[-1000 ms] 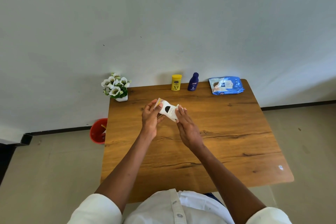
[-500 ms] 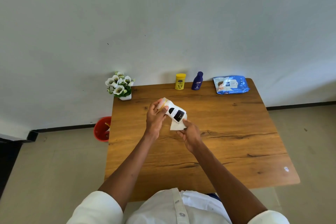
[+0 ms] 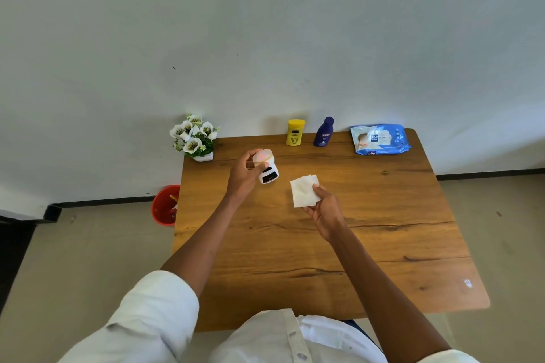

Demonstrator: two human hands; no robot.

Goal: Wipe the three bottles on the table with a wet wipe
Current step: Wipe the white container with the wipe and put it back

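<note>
My left hand (image 3: 243, 180) grips a white bottle (image 3: 267, 168) with a black label and a pale cap, held roughly upright above the far left part of the wooden table (image 3: 368, 244). My right hand (image 3: 324, 209) holds a white wet wipe (image 3: 303, 194) by its lower corner, apart from the bottle and to its right. A yellow bottle (image 3: 295, 132) and a dark blue bottle (image 3: 323, 132) stand side by side at the table's far edge by the wall.
A blue pack of wet wipes (image 3: 379, 139) lies at the far right corner. A small white pot of white flowers (image 3: 194, 138) stands at the far left corner. A red bin (image 3: 165, 205) sits on the floor left of the table.
The wipe was pressed against the white bottle between both hands. My hands have since separated: the left lifted the bottle away to the far left, the right pulled the wipe off to the right.
</note>
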